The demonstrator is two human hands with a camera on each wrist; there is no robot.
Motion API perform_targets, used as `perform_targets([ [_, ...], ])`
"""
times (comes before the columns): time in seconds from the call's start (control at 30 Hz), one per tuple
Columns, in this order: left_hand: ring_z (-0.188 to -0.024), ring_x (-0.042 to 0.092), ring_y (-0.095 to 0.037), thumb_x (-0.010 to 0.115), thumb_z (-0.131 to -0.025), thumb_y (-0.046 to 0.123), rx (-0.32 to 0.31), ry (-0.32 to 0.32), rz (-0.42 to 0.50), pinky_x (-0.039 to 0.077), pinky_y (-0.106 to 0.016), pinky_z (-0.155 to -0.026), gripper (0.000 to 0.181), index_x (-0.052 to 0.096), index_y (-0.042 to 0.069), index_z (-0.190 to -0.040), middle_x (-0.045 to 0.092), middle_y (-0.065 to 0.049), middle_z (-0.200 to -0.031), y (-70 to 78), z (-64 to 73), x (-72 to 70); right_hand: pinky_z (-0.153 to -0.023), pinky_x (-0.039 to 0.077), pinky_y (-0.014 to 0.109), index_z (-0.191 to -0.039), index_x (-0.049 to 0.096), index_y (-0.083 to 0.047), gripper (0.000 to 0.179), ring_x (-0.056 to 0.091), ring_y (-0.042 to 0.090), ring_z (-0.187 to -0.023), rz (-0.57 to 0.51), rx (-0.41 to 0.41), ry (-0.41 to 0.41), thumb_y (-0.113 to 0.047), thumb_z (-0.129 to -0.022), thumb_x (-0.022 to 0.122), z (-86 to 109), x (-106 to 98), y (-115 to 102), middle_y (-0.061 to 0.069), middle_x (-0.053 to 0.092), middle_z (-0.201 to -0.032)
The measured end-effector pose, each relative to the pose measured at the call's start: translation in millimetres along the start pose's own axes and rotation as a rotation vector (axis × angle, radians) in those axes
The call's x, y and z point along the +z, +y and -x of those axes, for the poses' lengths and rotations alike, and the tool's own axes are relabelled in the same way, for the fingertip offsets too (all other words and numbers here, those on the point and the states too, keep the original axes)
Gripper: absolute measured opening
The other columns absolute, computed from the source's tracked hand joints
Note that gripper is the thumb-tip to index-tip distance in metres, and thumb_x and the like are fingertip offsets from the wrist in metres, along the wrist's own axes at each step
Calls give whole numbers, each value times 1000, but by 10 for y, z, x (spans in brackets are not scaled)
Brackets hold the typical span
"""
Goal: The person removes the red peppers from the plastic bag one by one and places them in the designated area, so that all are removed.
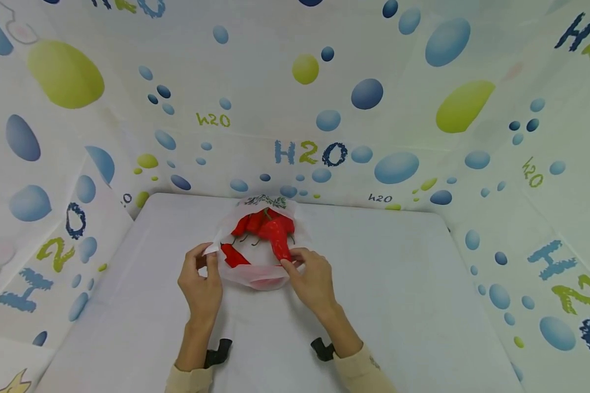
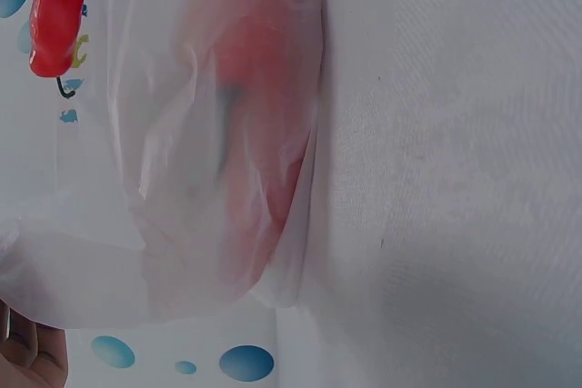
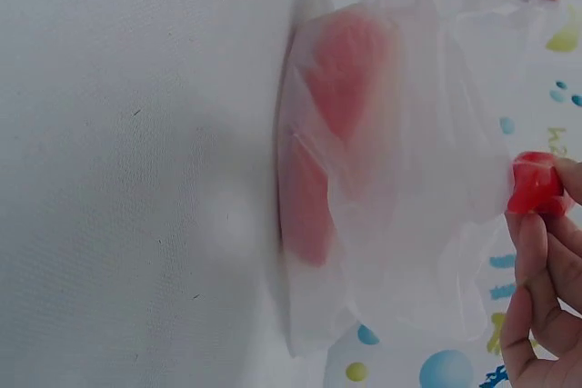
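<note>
Head view: red pepper [image 1: 278,237] extends forward from pinching right hand [image 1: 313,279]; left hand [image 1: 201,285] pinches the bag [image 1: 248,274].

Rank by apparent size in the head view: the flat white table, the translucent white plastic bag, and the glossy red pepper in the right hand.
1. Flat white table
2. Translucent white plastic bag
3. Glossy red pepper

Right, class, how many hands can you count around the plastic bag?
2: the left hand pinches the plastic bag at its left edge; the right hand, at the bag's right, pinches the near end of a red pepper.
</note>
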State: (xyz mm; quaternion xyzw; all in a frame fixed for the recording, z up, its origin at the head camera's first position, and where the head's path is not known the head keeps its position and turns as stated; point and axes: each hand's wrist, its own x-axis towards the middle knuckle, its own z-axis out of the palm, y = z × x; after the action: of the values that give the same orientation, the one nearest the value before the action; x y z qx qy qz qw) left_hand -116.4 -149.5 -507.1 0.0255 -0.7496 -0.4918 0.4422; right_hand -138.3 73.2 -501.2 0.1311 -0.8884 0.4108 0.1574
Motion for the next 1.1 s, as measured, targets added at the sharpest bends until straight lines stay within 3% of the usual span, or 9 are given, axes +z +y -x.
perform_targets([
  [0.13, -87, 58, -19, 63, -98, -8, 4, 4, 7, 46, -13, -81, 23, 65, -11, -121, 70, -24, -109, 20, -8, -3, -73, 47, 34, -112, 77, -9, 25, 68, 26, -81, -13, 1, 21, -23, -92, 82, 15, -38, 0, -2, 74, -89],
  [0.5, -87, 58, -19, 62, -97, -11, 16, 8, 30, 46, -14, -83, 22, 64, -13, -119, 69, -26, -108, 128, -34, -18, -68, 51, 30, -112, 77, -9, 22, 65, 11, -81, -21, 33, 72, -22, -94, 80, -4, -123, 147, -2, 76, -93],
  [0.73, -87, 58, -19, 61, -97, -12, 16, 8, 31, 46, -14, -83, 22, 64, -13, -119, 70, -26, -108, 117, -27, -16, -67, 54, 31, -112, 77, -9, 22, 66, 15, -82, -21, 74, 128, -22, -94, 79, -21, -188, 293, 1, 77, -95],
  [0.9, -87, 59, -22, 63, -97, -11, 27, 6, 22, 46, -14, -84, 22, 64, -13, -119, 70, -26, -107, 86, -17, -5, -59, 49, 30, -112, 76, -9, 22, 65, 14, -82, -28, 140, 143, -23, -96, 78, -45, -227, 432, 0, 78, -94],
  [1.1, -87, 59, -22, 64, -97, -11, 28, 5, 13, 46, -13, -84, 23, 64, -13, -119, 70, -25, -107, 65, -6, 3, -52, 43, 28, -110, 76, -7, 21, 65, 15, -79, -40, 159, 181, -22, -95, 79, -58, -259, 610, 0, 78, -91],
])
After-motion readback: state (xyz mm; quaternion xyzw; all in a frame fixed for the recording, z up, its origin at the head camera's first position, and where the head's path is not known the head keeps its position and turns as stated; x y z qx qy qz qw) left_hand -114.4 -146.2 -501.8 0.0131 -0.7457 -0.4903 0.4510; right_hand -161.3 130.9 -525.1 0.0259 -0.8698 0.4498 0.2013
